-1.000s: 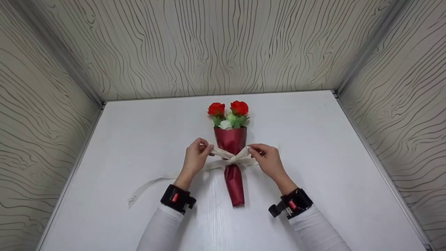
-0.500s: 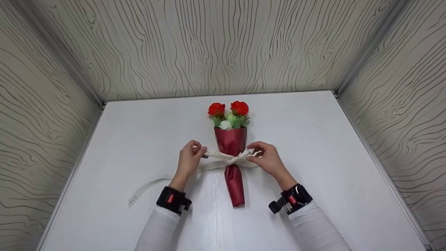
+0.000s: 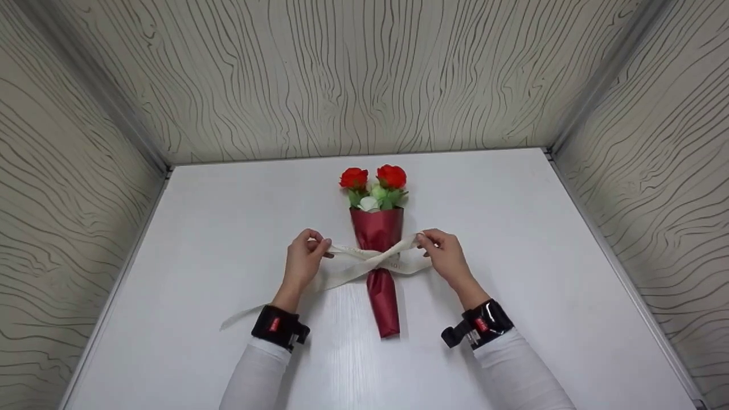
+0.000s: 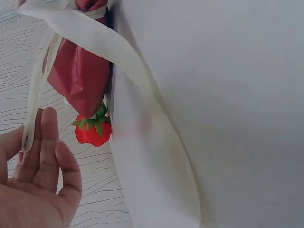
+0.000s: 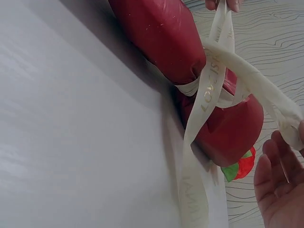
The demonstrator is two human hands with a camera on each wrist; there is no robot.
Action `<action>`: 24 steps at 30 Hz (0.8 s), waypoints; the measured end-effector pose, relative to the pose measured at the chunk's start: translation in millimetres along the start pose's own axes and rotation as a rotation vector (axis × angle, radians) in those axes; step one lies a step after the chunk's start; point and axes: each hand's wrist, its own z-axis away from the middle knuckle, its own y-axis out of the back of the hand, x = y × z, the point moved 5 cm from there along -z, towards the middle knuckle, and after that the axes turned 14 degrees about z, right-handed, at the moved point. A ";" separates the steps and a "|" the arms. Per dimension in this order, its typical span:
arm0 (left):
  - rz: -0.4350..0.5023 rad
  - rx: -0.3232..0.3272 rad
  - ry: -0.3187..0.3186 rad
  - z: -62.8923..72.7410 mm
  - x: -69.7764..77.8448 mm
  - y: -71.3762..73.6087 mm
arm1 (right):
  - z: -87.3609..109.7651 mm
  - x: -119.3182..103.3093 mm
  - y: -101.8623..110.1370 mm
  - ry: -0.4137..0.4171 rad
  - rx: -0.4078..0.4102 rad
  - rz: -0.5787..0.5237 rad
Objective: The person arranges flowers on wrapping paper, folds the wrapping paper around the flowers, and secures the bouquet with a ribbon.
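A bouquet wrapped in dark red paper (image 3: pixel 379 228) lies upright in the head view, with red roses (image 3: pixel 392 176) at its top. Cream ribbon (image 3: pixel 405 245) crosses at the bouquet's narrowed waist. On the left, my left hand (image 3: pixel 302 262) pinches a folded loop of ribbon (image 4: pixel 34 95) between thumb and fingers. Opposite it, my right hand (image 3: pixel 448 259) pinches another length, bunched at the fingertips in the right wrist view. Both lengths are held out sideways from the crossing. Printed lettering shows on a hanging ribbon tail (image 5: pixel 194 190).
The white table (image 3: pixel 512 199) carries the bouquet. One ribbon tail (image 3: pixel 245 313) trails over it and passes behind the left wrist. Wood-patterned panels (image 3: pixel 353 74) rise at the back and both sides.
My left hand has moved left with its loop. The right hand has regripped its ribbon and shifted slightly right, drawing it out longer. The left tail's printed end has turned and its lettering no longer shows.
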 end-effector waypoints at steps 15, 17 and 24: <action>-0.024 0.029 0.038 -1.2 -9.4 9.1 | -2.2 33.2 10.1 -0.254 -0.031 -0.093; -0.029 0.032 0.042 -1.2 -9.9 9.5 | -2.0 33.4 9.7 -0.248 -0.033 -0.071; -0.012 0.033 0.035 -1.6 -11.0 9.3 | -3.2 33.8 12.1 -0.206 0.015 0.060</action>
